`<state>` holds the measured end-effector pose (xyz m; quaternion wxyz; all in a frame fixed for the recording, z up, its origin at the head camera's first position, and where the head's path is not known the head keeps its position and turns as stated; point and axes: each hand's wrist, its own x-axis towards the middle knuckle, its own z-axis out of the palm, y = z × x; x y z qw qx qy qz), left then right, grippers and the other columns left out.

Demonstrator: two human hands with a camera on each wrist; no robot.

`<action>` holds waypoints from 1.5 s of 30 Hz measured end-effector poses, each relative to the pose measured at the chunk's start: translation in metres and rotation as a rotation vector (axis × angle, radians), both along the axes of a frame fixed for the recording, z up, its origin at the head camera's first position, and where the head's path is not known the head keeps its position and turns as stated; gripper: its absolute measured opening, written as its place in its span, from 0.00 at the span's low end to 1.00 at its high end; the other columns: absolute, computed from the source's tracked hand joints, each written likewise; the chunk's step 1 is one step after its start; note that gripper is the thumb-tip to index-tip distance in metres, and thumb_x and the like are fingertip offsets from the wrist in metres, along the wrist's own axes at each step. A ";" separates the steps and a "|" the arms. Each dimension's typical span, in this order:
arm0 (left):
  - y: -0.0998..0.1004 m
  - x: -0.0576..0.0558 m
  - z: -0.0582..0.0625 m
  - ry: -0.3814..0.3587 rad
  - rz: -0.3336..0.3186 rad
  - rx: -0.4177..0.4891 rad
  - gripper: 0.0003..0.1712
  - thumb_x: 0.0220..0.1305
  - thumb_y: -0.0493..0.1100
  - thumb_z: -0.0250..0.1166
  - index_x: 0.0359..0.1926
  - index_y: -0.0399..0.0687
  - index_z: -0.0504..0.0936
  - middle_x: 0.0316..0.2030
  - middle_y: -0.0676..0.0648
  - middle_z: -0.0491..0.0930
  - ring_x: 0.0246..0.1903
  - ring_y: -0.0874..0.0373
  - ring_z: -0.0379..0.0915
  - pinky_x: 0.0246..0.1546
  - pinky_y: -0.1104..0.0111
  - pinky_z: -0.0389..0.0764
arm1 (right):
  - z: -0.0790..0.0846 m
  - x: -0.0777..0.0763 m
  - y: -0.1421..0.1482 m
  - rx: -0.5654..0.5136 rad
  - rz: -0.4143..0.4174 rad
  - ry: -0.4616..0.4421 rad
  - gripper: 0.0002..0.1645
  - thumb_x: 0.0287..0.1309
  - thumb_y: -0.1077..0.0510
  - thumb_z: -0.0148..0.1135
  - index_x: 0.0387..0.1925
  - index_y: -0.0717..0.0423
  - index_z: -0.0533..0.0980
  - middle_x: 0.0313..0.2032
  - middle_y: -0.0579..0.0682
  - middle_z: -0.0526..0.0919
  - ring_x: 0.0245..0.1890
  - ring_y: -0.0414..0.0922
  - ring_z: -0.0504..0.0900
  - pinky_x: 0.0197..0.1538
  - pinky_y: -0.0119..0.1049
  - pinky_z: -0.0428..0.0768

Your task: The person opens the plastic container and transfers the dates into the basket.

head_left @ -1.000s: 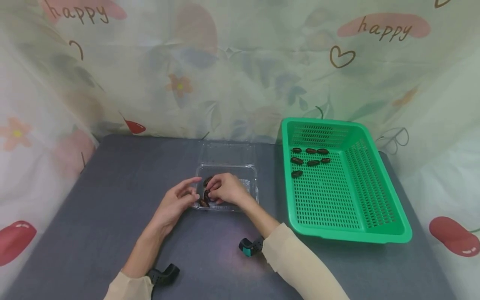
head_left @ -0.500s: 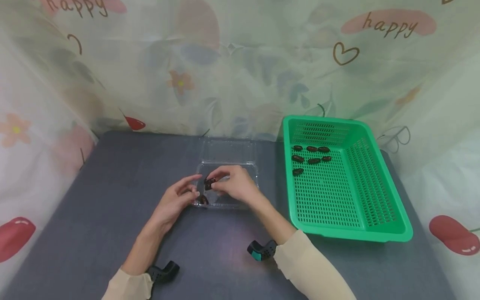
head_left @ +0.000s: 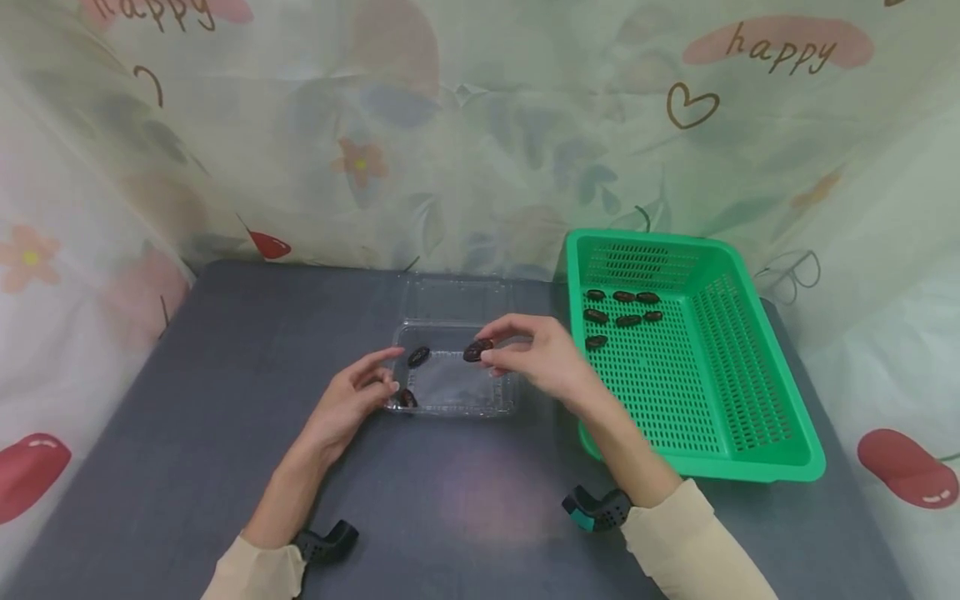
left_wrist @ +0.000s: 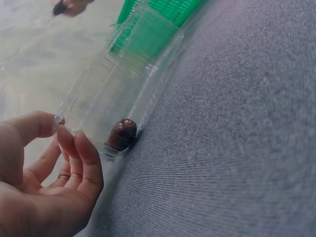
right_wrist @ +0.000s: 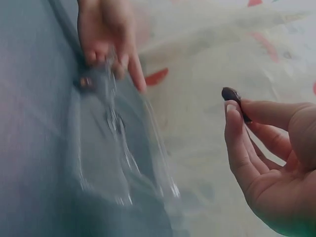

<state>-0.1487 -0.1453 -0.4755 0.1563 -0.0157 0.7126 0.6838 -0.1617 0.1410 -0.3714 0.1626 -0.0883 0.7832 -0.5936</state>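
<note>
Between the thumb and fingers of my right hand (head_left: 546, 354) is a dark brown, glossy date (head_left: 475, 351), raised above the right end of a clear plastic clamshell box (head_left: 457, 380). In the right wrist view the pinched date (right_wrist: 231, 95) shows its slim side. My left hand (head_left: 348, 410) grips the box's left rim; the left wrist view shows its thumb and fingertips on the thin plastic edge. Inside the box lie two dates, one at the back left (head_left: 418, 357) and another at the front left (head_left: 407, 398), close to the left fingers.
To the right stands a green slotted plastic basket (head_left: 708, 468) with several dates (head_left: 596, 317) in rows at its back left. The box's lid (head_left: 457, 300) lies folded back behind it. Patterned cloth (head_left: 480, 167) hangs along the back of the grey table (head_left: 225, 375).
My right hand has picked a date out of the box's left part and carried it up and to the right. The left hand has stayed at the box's left rim.
</note>
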 end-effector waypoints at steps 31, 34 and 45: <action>0.000 0.001 -0.002 -0.006 -0.009 0.005 0.31 0.66 0.35 0.63 0.69 0.54 0.70 0.38 0.47 0.73 0.36 0.57 0.71 0.40 0.65 0.76 | -0.004 -0.001 0.151 0.085 -0.201 -0.027 0.27 0.63 0.53 0.68 0.58 0.63 0.75 0.50 0.55 0.82 0.44 0.44 0.87 0.52 0.35 0.80; 0.001 0.001 -0.001 -0.010 -0.006 -0.003 0.31 0.66 0.35 0.63 0.69 0.54 0.70 0.38 0.47 0.73 0.36 0.57 0.71 0.40 0.65 0.76 | -0.009 -0.002 0.159 0.101 -0.199 -0.024 0.27 0.63 0.53 0.67 0.58 0.64 0.75 0.48 0.52 0.84 0.44 0.43 0.87 0.52 0.33 0.79; 0.000 -0.001 -0.001 -0.004 -0.003 0.000 0.30 0.66 0.35 0.63 0.68 0.53 0.71 0.38 0.46 0.73 0.36 0.57 0.71 0.40 0.64 0.76 | -0.020 -0.002 0.181 0.158 -0.238 -0.039 0.28 0.66 0.52 0.64 0.60 0.65 0.72 0.50 0.49 0.81 0.46 0.44 0.86 0.54 0.38 0.79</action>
